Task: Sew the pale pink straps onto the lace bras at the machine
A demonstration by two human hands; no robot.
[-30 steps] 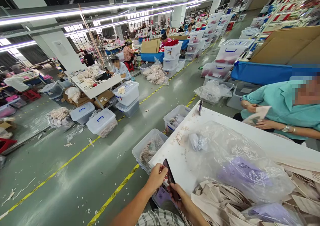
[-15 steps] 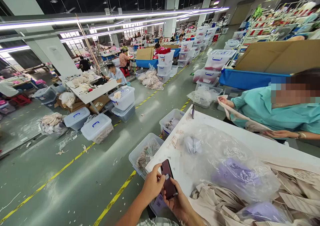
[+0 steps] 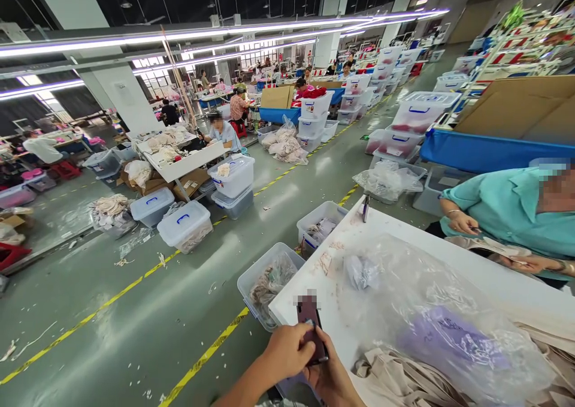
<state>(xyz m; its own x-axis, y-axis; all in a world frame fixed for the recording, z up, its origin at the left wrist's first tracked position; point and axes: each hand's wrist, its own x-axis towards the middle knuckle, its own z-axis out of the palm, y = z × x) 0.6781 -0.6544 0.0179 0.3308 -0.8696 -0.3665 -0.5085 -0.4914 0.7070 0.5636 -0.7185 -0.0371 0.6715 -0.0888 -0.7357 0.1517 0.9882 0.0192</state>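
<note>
A dark maroon phone (image 3: 308, 307) is held tilted just off the near corner of the white table. My right hand (image 3: 331, 374) grips its lower end from the right, fingers partly hidden beneath it. From the left, my left hand (image 3: 285, 352) reaches over the phone, its fingers curled and fingertips against the surface, near a small pale patch. Whether a small thing is pinched there is hidden. The white table (image 3: 309, 275) carries a large clear plastic bag (image 3: 404, 275), a purple packet (image 3: 449, 335) inside it and beige fabric pieces (image 3: 399, 374) at the near edge.
Across the table a co-worker in a teal shirt (image 3: 507, 206) handles beige cloth. Clear bins (image 3: 269, 281) of scraps stand against the table's left side. Yellow-black tape (image 3: 206, 353) lines the green floor. Lidded boxes (image 3: 184, 224) and a sewing workstation (image 3: 193, 164) stand beyond.
My view has turned left. My left hand has shifted lower on the phone, with its fingers over the front. The co-worker's hands have lowered the cloth.
</note>
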